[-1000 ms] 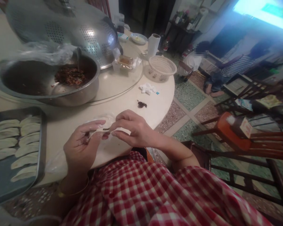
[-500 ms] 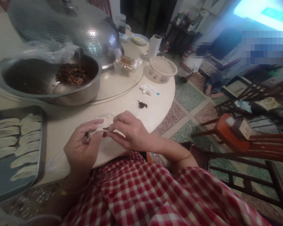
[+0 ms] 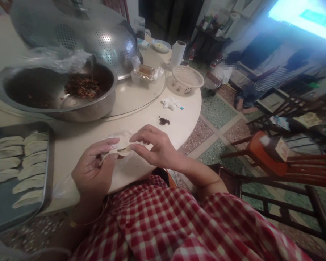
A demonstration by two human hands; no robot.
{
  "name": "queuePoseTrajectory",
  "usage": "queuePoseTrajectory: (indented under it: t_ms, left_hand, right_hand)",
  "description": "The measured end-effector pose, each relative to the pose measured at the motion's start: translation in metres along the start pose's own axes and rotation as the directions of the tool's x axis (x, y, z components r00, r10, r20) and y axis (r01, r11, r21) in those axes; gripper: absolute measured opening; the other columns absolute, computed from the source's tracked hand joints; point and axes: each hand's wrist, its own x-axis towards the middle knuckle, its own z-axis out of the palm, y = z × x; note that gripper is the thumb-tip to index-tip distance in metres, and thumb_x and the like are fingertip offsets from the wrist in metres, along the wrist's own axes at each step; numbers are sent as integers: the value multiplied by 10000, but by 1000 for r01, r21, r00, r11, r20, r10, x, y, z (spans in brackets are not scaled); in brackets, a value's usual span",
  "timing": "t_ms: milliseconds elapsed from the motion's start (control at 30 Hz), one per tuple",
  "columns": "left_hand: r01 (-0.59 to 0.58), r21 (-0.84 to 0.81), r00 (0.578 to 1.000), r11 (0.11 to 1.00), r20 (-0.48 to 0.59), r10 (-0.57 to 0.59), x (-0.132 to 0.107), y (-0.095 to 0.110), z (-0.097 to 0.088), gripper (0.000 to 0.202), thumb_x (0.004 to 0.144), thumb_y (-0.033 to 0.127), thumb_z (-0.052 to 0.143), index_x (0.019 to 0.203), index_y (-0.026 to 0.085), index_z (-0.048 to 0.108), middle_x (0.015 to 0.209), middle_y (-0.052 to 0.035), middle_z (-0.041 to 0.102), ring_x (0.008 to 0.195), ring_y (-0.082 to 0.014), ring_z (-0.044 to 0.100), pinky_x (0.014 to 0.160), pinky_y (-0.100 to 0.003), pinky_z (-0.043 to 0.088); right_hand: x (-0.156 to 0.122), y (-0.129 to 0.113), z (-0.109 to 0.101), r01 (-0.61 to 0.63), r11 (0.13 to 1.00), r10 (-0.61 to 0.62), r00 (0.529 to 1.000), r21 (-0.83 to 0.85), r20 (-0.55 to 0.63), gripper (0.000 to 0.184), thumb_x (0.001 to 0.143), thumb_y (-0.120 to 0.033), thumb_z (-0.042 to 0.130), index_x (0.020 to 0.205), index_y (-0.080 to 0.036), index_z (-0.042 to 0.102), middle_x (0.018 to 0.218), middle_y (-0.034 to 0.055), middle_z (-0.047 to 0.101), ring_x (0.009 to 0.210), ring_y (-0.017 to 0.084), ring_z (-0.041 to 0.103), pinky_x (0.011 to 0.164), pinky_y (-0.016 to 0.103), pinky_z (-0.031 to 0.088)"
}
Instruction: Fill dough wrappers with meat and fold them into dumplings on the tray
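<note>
My left hand (image 3: 93,170) holds a partly folded dumpling (image 3: 124,150) from its left side, fingers behind and thumb in front. Dark filling shows in the dumpling's open fold. At the dumpling's right end, my right hand (image 3: 159,148) pinches the edge of the dough between thumb and forefinger. Pale dough wrappers, or a floury bag, lie just behind it; which of these I cannot tell. To the left, folded dumplings (image 3: 34,159) sit in two columns on a metal tray (image 3: 50,159).
A steel bowl (image 3: 89,110) holds minced filling (image 3: 83,87) and a utensil. Behind it stands a large perforated steel lid (image 3: 105,40). A cream plastic basket (image 3: 187,80), crumpled tissue (image 3: 170,103) and a dark scrap (image 3: 163,120) lie rightward. A person (image 3: 268,81) sits beyond the chairs.
My right hand has moved slightly right and up, its fingers now at the dumpling's right end and wider apart. My left hand keeps its hold almost unmoved.
</note>
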Motion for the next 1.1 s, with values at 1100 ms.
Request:
queuePoseTrajectory:
  t_ms: [1100]
  left_hand:
    - [20,112,977,994,207,-43,13,4,9,125,825,218,703,936,259,742,838,12,763,688,-145,716,616,-250,602]
  right_hand:
    - [0,-14,-6,-10,998,19,989,-57,144,295,1047,-239,440,1033,-133,716,911,81,679,876,163,619,806,319,553]
